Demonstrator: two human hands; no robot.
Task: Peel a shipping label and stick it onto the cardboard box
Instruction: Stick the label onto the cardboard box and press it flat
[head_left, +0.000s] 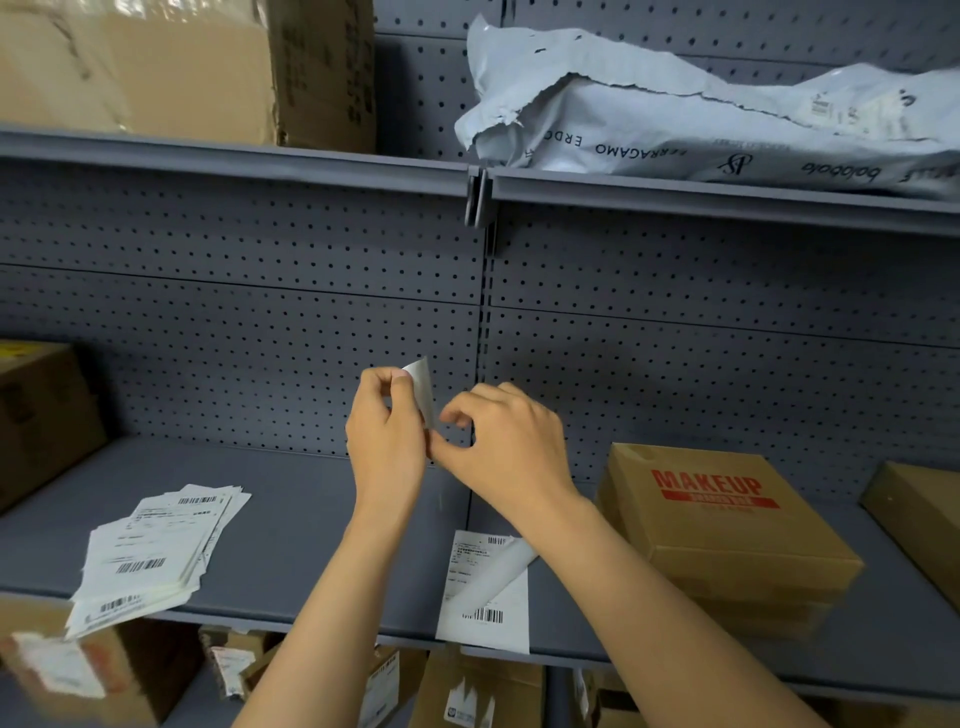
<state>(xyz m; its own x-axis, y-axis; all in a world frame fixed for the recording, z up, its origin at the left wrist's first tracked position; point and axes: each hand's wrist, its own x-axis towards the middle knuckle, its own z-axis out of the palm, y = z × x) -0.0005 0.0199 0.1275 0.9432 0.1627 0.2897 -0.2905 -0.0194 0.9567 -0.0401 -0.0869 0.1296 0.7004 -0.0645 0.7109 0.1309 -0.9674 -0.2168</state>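
Two bare forearms reach up over the grey shelf (291, 525). Left hand (385, 434) pinches a small white label (423, 387) at its top, right hand (506, 441) fingers closed on its lower edge. Cardboard box (727, 525) sits right, label stack (156, 551) left, one sheet (485, 592) between.

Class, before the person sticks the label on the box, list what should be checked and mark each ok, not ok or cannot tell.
1. Label held in both hands, left and right: ok.
2. Backing fully peeled off: cannot tell.
3. MAKEUP box top bare for sticking: ok.
4. Box lies flat on the shelf: ok.
5. Label over the box: not ok, it is left of it.
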